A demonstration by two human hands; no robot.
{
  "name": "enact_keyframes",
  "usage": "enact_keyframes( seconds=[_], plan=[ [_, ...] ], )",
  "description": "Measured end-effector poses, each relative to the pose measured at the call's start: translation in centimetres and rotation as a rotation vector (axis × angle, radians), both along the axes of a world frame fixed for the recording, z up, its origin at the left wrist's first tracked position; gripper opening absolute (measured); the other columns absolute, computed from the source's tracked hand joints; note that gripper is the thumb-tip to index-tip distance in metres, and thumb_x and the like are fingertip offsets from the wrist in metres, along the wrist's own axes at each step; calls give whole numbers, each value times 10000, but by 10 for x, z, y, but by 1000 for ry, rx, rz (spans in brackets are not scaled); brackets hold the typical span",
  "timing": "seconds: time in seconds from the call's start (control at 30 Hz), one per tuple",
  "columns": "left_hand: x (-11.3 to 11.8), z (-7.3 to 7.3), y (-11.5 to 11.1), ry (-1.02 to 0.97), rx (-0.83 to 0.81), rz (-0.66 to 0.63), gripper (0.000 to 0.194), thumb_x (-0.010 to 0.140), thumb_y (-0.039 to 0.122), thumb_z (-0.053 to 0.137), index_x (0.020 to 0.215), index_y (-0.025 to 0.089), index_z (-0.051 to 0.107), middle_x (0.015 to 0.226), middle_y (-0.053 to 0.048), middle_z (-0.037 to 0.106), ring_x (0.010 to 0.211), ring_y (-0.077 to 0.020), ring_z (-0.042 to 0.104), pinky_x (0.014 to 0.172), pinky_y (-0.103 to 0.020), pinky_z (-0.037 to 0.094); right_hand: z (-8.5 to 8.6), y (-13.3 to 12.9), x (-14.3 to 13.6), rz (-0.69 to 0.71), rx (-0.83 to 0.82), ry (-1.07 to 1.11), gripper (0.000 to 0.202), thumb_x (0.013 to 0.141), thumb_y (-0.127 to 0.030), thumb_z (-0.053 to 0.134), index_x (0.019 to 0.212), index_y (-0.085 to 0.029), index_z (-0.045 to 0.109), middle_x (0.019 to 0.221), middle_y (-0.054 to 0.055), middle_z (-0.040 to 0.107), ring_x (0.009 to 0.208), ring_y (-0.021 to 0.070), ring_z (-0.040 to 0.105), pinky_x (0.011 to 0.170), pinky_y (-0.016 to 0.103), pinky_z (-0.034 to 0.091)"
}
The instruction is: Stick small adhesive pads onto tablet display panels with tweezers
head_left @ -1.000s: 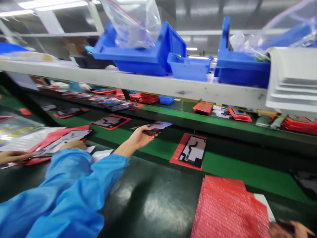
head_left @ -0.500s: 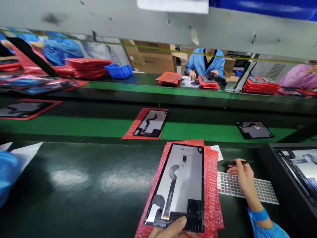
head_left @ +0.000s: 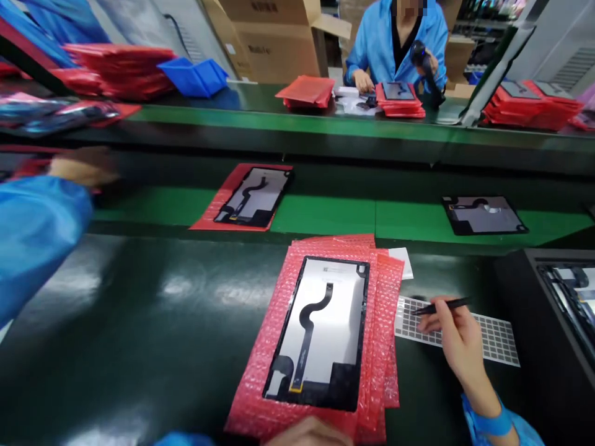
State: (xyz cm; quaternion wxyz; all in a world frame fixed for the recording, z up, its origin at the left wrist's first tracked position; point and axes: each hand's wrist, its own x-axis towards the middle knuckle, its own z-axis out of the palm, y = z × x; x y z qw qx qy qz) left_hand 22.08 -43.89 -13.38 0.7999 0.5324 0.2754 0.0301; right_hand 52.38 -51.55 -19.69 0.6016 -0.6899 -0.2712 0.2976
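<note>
A tablet display panel (head_left: 320, 334), with its silvery back and a curved black ribbon cable facing up, lies on a stack of red bubble-wrap bags (head_left: 274, 316). At the bottom edge of the view, my left hand (head_left: 307, 432) is beside the near end of these bags; its fingers are mostly hidden. My right hand (head_left: 458, 337) is closed around black tweezers (head_left: 439, 306). Their tips point left, over a white sheet of small grey square stickers (head_left: 499, 339). A small white paper (head_left: 402, 262) sticks out behind the bags.
A co-worker's blue sleeve (head_left: 37, 229) reaches in from the left, its hand blurred. On the green strip lie another panel on a red bag (head_left: 209, 207) and a bare panel (head_left: 486, 214). A black tray (head_left: 525, 297) stands right. Opposite, a person in blue (head_left: 395, 43) holds a scanner.
The panel, earlier held up by my left hand, now rests flat on the bags, and that hand has drawn back. My tweezers are now over the sticker sheet. A co-worker's arm has reached forward.
</note>
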Motion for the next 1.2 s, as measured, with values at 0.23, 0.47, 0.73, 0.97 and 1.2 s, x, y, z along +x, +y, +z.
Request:
enact_keyframes(
  seconds=[0.23, 0.47, 0.73, 0.97, 1.2],
  plan=[
    [80, -13, 41, -97, 1251, -554, 703, 977, 460, 729, 1510, 17, 611, 1686, -271, 440, 1613, -489, 337, 1349, -630, 182, -13, -25, -23, 97, -99, -141, 365, 1046, -574, 690, 1089, -212, 673, 749, 52, 796, 632, 234, 784, 606, 343, 674],
    [82, -28, 45, -62, 1774, -568, 682, 1036, 628, 559, 1374, 50, 684, 1579, -228, 591, 1468, -425, 542, 1254, -535, 323, -5, -22, -22, 176, -124, -286, 320, 1091, -534, 632, 1078, -217, 675, 716, 32, 779, 603, 214, 775, 593, 313, 658],
    [81, -26, 43, -41, 1797, -524, 694, 1009, 680, 585, 1327, 74, 703, 1584, -222, 589, 1487, -404, 526, 1257, -518, 281, -7, -23, -17, 224, -190, -258, 304, 1098, -513, 638, 1092, -212, 681, 709, 22, 772, 610, 193, 771, 610, 280, 644],
    [84, -30, 43, -30, 1784, -489, 796, 1002, 769, 537, 1327, 64, 710, 1559, -215, 615, 1462, -399, 553, 1229, -500, 342, -1, -13, -12, 165, -78, 18, 332, 1062, -522, 699, 989, -198, 693, 726, 44, 777, 537, 181, 743, 527, 270, 633],
    [60, 2, 43, -118, 1824, -413, 686, 1093, 686, 456, 1339, 94, 701, 1444, -142, 695, 1404, -324, 589, 1229, -439, 395, 20, 16, -10, 144, 108, 192, 248, 1079, -447, 698, 980, -221, 702, 772, 23, 798, 497, 163, 732, 500, 259, 617]
  ],
)
